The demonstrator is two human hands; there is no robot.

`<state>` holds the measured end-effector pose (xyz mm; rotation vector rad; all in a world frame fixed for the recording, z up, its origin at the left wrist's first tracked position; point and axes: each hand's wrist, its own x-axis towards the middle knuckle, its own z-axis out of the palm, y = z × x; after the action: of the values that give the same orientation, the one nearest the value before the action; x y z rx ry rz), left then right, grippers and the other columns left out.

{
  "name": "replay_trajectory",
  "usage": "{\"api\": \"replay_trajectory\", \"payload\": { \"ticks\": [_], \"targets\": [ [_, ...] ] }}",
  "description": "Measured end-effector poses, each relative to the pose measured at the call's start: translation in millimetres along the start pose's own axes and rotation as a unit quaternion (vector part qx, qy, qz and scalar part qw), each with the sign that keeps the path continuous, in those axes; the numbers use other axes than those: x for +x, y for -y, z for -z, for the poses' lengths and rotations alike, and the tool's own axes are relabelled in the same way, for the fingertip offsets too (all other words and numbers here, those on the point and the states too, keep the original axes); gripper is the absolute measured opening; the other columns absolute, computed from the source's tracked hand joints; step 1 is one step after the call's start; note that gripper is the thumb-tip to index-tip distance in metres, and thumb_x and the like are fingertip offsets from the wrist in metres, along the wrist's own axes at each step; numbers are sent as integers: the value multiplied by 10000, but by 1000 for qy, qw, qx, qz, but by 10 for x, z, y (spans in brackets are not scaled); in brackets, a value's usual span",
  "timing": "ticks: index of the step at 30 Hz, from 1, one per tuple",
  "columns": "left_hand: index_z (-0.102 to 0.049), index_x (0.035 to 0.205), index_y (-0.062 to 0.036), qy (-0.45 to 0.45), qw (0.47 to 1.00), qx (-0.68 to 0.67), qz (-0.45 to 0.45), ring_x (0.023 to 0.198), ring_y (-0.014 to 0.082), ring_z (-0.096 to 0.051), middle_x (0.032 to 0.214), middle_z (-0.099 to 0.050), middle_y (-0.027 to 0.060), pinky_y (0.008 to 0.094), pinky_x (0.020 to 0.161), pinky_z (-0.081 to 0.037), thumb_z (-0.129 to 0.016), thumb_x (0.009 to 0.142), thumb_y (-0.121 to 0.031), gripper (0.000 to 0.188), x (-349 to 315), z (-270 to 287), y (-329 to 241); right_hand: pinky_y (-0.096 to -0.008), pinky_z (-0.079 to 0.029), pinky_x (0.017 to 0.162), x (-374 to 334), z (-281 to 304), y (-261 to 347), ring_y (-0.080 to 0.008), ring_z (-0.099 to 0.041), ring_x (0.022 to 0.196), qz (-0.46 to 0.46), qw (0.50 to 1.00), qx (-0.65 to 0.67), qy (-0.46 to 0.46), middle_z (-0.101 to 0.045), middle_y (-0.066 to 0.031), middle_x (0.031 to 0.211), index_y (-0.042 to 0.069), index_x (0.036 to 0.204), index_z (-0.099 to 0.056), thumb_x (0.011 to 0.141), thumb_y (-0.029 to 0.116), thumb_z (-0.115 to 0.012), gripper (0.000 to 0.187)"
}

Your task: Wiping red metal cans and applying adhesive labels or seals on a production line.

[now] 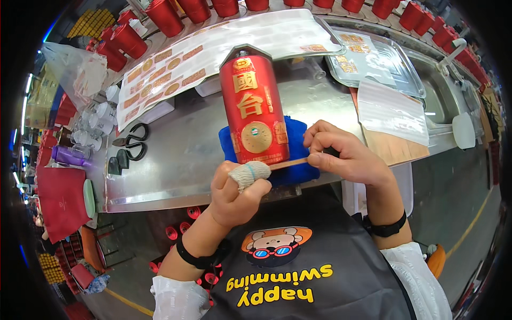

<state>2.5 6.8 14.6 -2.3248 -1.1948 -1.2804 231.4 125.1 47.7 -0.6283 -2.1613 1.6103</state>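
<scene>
A red bottle (pixel 250 101) with gold characters and a round gold emblem stands tilted on a folded blue cloth (pixel 301 130) near the front of the steel table. Just in front of its base, a thin brown strip (pixel 289 163) stretches between my two hands. My right hand (pixel 346 154) pinches the strip's right end between thumb and finger. My left hand (pixel 234 194) is curled, with a whitish knitted cover (pixel 250 174) banded in blue on one finger; the strip's left end meets that finger and is partly hidden there.
Sheets of gold decals (pixel 170 74) lie across the far side of the table. Black-handled scissors (pixel 137 143) rest at the left, near clear cups (pixel 98 122). At the right are a metal tray (pixel 410 80), a white sheet (pixel 392 109) and a sink (pixel 440 101). Red bottles (pixel 165 16) line the back.
</scene>
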Motion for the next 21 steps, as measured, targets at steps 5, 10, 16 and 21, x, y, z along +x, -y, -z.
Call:
{"api": "replay_trajectory", "payload": {
  "ticks": [5, 10, 16, 21],
  "targets": [
    [-600, 884, -113, 34, 998, 30, -36, 744, 263, -528, 922, -617, 103, 359, 603, -434, -695, 647, 54, 306, 106, -15, -41, -271, -419, 804, -20, 16, -29, -143, -478, 962, -6, 1000, -10, 1, -489, -85, 1049, 25, 813, -567, 902, 173, -624, 182],
    [-587, 937, -118, 26, 1000, 5, -12, 745, 277, -527, 924, -611, 113, 377, 634, -432, -703, 653, 76, 363, 20, -6, 0, -276, -413, 821, 13, -5, 13, -150, -475, 976, -6, 1000, -3, -2, -495, -80, 1040, 26, 809, -565, 899, 176, -630, 186],
    [-591, 957, -131, 14, 1000, 18, 6, 743, 283, -527, 919, -602, 100, 381, 649, -430, -707, 648, 63, 383, 63, -19, -29, -275, -409, 818, -1, 2, -16, -151, -480, 964, -4, 1000, -13, 2, -502, -76, 1027, 22, 818, -571, 898, 179, -633, 186],
    [-607, 916, -127, 13, 1000, 25, -4, 755, 266, -542, 918, -617, 89, 360, 630, -447, -706, 643, 4, 319, 2, -28, 17, -277, -407, 815, 10, -16, 9, -156, -480, 963, -15, 1000, 1, -7, -505, -76, 1022, 18, 833, -583, 892, 174, -636, 175]
  ]
}}
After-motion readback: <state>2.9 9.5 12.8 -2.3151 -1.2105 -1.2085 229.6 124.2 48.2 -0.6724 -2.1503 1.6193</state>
